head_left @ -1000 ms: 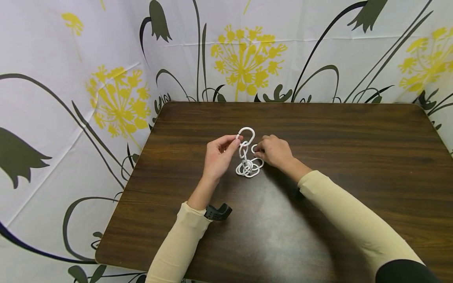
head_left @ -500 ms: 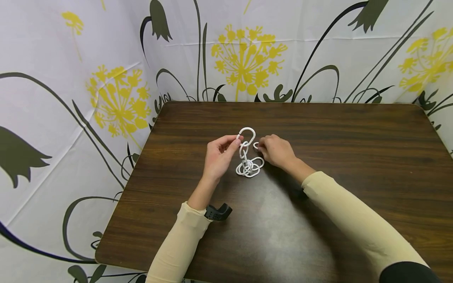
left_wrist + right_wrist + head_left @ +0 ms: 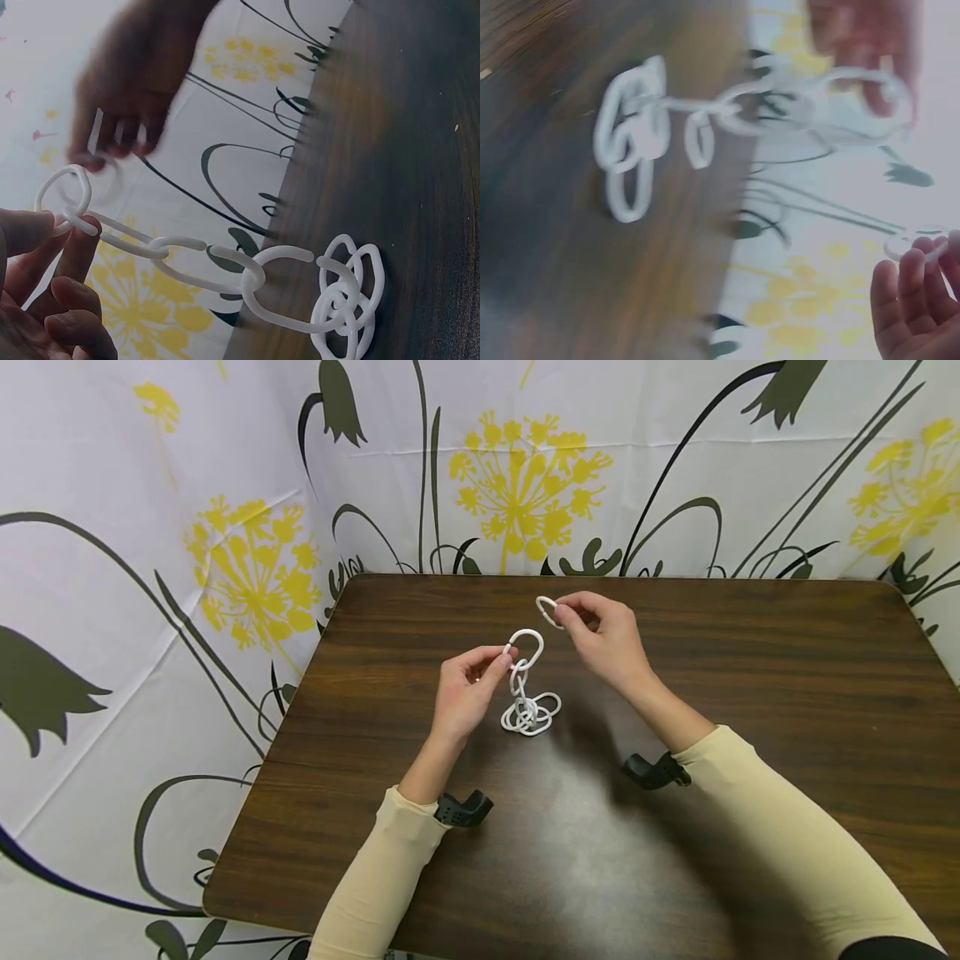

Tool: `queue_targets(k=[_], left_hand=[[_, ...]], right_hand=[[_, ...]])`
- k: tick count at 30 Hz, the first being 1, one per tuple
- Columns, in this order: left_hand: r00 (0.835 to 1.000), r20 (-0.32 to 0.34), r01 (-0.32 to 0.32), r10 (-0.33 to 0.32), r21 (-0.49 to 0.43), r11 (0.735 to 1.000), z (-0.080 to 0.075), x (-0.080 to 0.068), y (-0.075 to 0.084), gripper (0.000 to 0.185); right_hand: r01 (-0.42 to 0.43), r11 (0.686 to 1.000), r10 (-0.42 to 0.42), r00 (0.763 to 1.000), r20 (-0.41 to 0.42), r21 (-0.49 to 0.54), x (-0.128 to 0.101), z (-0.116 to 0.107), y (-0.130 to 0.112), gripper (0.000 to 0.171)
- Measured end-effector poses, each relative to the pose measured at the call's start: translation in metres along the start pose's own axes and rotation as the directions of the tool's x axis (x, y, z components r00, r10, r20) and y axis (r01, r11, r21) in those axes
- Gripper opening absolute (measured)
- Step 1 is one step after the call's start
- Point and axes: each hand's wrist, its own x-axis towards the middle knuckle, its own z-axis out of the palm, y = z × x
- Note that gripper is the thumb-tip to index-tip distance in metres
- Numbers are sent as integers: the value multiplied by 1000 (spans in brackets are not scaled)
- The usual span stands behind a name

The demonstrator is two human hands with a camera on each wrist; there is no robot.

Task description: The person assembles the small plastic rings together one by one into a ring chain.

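Thumb and fingertips of my left hand (image 3: 463,689) pinch the top link of a white plastic chain (image 3: 517,681). Its upper links hang down from the pinch, and the lower ones lie heaped on the table (image 3: 420,877). Small gaps show in some links (image 3: 277,322) in the left wrist view. My right hand (image 3: 606,639) pinches a separate white chain link (image 3: 545,603), raised above and to the right of the chain's top in the head view. The right wrist view is blurred; there the loose link (image 3: 900,246) sits at my right fingertips, apart from the chain.
The dark wood-grain table reaches back to a white cloth (image 3: 660,452) printed with yellow and grey-green flowers. A black wrist camera sits on my left wrist (image 3: 463,810) and another on my right wrist (image 3: 652,771).
My right hand has risen from beside the chain heap with the separate link, moving up and slightly right and turning over. My left hand keeps its pinch on the chain in place.
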Motion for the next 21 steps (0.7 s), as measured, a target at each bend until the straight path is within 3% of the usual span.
queue_targets(k=[5, 8, 17, 21], left_hand=[[1000, -4, -3, 3, -6, 1000, 0, -1, 1, 18], [1000, -3, -7, 7, -10, 1000, 0, 0, 1, 18], [1000, 2, -5, 5, 24, 1000, 0, 0, 3, 20], [1000, 18, -3, 3, 42, 999, 0, -5, 20, 20]], right_hand=[[21, 988, -17, 1000, -24, 153, -3, -9, -22, 16], [63, 982, -63, 998, -3, 176, -7, -10, -31, 14], [126, 984, -140, 984, 114, 124, -18, 1, -38, 7], [151, 985, -162, 978, 129, 88, -20, 4, -35, 6]])
